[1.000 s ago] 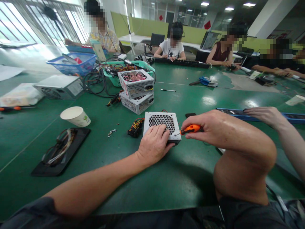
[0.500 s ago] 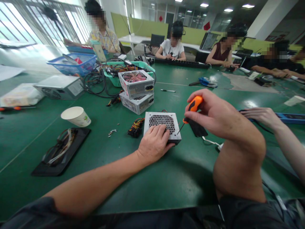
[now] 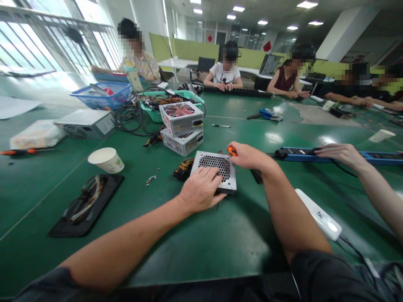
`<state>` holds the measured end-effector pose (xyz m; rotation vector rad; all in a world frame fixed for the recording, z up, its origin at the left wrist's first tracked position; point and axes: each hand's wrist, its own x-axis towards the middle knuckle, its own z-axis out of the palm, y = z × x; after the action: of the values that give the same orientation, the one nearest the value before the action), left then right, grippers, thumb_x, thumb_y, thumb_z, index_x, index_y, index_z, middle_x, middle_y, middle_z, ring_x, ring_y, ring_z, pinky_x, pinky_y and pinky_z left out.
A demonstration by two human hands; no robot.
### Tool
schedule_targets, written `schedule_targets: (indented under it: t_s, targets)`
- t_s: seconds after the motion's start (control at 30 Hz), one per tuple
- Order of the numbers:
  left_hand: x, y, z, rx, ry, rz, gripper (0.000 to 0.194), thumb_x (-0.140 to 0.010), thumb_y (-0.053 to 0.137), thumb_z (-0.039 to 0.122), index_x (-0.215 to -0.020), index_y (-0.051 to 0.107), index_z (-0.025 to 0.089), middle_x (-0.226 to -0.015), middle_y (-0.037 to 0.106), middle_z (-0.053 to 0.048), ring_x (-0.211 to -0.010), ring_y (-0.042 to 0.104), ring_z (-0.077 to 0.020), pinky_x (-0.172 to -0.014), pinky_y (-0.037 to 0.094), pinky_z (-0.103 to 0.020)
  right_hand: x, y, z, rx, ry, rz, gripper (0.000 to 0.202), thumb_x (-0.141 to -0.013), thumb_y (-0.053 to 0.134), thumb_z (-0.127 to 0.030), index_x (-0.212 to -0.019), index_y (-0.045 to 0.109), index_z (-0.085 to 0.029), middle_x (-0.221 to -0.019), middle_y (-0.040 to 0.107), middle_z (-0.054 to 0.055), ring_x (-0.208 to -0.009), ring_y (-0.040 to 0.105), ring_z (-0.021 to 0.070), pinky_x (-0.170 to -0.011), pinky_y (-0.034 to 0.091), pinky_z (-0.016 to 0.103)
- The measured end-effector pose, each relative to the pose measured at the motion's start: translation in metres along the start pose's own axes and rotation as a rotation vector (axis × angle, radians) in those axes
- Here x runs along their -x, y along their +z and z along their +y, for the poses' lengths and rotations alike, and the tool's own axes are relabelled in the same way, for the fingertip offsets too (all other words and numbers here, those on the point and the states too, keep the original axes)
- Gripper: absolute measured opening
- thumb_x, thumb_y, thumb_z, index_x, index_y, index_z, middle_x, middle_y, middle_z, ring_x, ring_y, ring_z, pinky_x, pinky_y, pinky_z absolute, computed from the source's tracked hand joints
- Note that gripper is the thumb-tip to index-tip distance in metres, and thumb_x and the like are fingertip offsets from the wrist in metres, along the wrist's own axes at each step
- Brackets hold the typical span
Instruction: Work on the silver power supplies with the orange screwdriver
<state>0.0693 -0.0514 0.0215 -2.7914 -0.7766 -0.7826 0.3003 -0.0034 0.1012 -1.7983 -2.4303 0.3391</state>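
A grey computer power supply (image 3: 231, 174) with a honeycomb vent lies on the green table in front of me. My left hand (image 3: 201, 188) grips it, fingers across the vent and thumb along the near side. At its far right corner, my right hand (image 3: 247, 156) is closed around a screwdriver (image 3: 232, 151); only part of the orange handle shows, and I cannot make out the shaft. Bundled wires (image 3: 183, 170) with black connectors lie against the unit's left side. Several small screws (image 3: 150, 180) are scattered farther left.
Two stacked power supplies (image 3: 182, 126) stand behind, before a green basket (image 3: 151, 112) of cables. At left are a paper cup (image 3: 107, 160) and a black tray (image 3: 72, 228). On the right, another person's hand (image 3: 338, 152) rests on a blue power strip (image 3: 299, 154), near a white device (image 3: 317, 216).
My right hand has moved left and down to the unit's far right corner, taking the screwdriver away from the near right corner. My left hand stays on the power supply.
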Motion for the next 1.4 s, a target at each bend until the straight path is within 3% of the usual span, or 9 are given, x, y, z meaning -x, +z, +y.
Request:
schedule_targets:
  t_s: [0.27,0.47,0.63,0.73,0.87,1.0,1.1,1.27,1.4]
  targets:
    - [-0.013,-0.037,-0.055,0.113,0.272,-0.27,0.063,-0.083,0.077,0.058,-0.126,0.064,0.015,-0.138,0.062,-0.019,-0.126,0.062,-0.0337,-0.11,0.049,-0.046,0.033,-0.032,-0.006,-0.008,-0.148,-0.245,0.01,-0.086,0.057,-0.023,-0.095,0.06,-0.021,-0.09,0.07,0.004,-0.075,0.061,0.0168,-0.065,0.042,0.026]
    - [-0.012,-0.054,-0.09,0.04,0.259,-0.33,0.085,-0.079,0.083,0.052,-0.15,0.049,0.018,-0.155,0.05,-0.022,-0.14,0.053,-0.0373,-0.117,0.042,-0.051,0.05,-0.032,-0.029,0.063,-0.313,-0.33,0.013,-0.089,0.053,-0.02,-0.098,0.062,-0.021,-0.091,0.071,0.005,-0.077,0.062,0.0168,-0.069,0.042,0.028]
    - [-0.01,-0.052,-0.109,0.047,0.19,-0.358,0.094,-0.077,0.085,0.052,-0.155,0.043,0.021,-0.159,0.046,-0.023,-0.146,0.048,-0.0371,-0.12,0.039,-0.051,0.056,-0.034,-0.034,0.02,-0.334,-0.38,0.014,-0.092,0.054,-0.022,-0.103,0.064,-0.02,-0.095,0.072,0.006,-0.078,0.063,0.0164,-0.07,0.044,0.028]
    - [-0.007,-0.049,-0.11,0.04,0.112,-0.412,0.109,-0.068,0.092,0.047,-0.16,0.037,0.024,-0.167,0.035,-0.022,-0.152,0.04,-0.0388,-0.123,0.036,-0.052,0.063,-0.044,-0.033,-0.036,-0.294,-0.308,0.01,-0.094,0.057,-0.027,-0.098,0.063,-0.021,-0.089,0.071,0.003,-0.073,0.062,0.0154,-0.066,0.043,0.027]
    - [0.004,-0.05,-0.1,0.018,-0.019,-0.497,0.127,-0.056,0.097,0.039,-0.163,0.031,0.027,-0.174,0.018,-0.022,-0.157,0.029,-0.0424,-0.122,0.038,-0.054,0.075,-0.057,-0.035,-0.049,-0.138,0.065,0.025,-0.095,0.062,-0.045,-0.107,0.062,-0.023,-0.089,0.072,0.002,-0.073,0.063,0.0171,-0.064,0.042,0.029]
    - [0.015,-0.057,-0.087,-0.025,-0.192,-0.546,0.137,-0.052,0.096,0.056,-0.165,0.026,0.023,-0.17,0.024,-0.027,-0.149,0.042,-0.0481,-0.114,0.046,-0.056,0.081,-0.061,-0.04,-0.022,-0.089,0.285,0.027,-0.092,0.066,-0.049,-0.102,0.061,-0.024,-0.086,0.07,0.0,-0.071,0.062,0.0172,-0.065,0.044,0.03]
    - [0.014,-0.064,-0.08,0.021,-0.285,-0.568,0.137,-0.053,0.09,0.07,-0.164,0.027,0.019,-0.16,0.041,-0.029,-0.134,0.059,-0.0467,-0.106,0.052,-0.052,0.081,-0.061,-0.044,-0.085,-0.142,0.263,0.02,-0.091,0.069,-0.039,-0.102,0.062,-0.025,-0.088,0.071,-0.002,-0.072,0.063,0.0156,-0.066,0.046,0.028]
    - [0.0,-0.074,-0.07,0.26,-0.316,-0.662,0.113,-0.068,0.079,0.074,-0.16,0.032,0.026,-0.132,0.071,-0.014,-0.111,0.074,-0.0344,-0.091,0.056,-0.039,0.079,-0.058,-0.047,-0.106,-0.186,0.171,0.013,-0.089,0.071,-0.032,-0.099,0.065,-0.026,-0.082,0.07,-0.004,-0.066,0.061,0.0132,-0.062,0.044,0.025]
    - [-0.005,-0.069,-0.061,0.227,-0.362,-0.698,0.112,-0.069,0.077,0.073,-0.157,0.033,0.019,-0.112,0.078,-0.015,-0.094,0.077,-0.0346,-0.075,0.055,-0.036,0.077,-0.057,-0.046,-0.091,-0.217,0.124,0.015,-0.09,0.07,-0.032,-0.103,0.066,-0.026,-0.08,0.071,-0.005,-0.064,0.062,0.0131,-0.061,0.042,0.025]
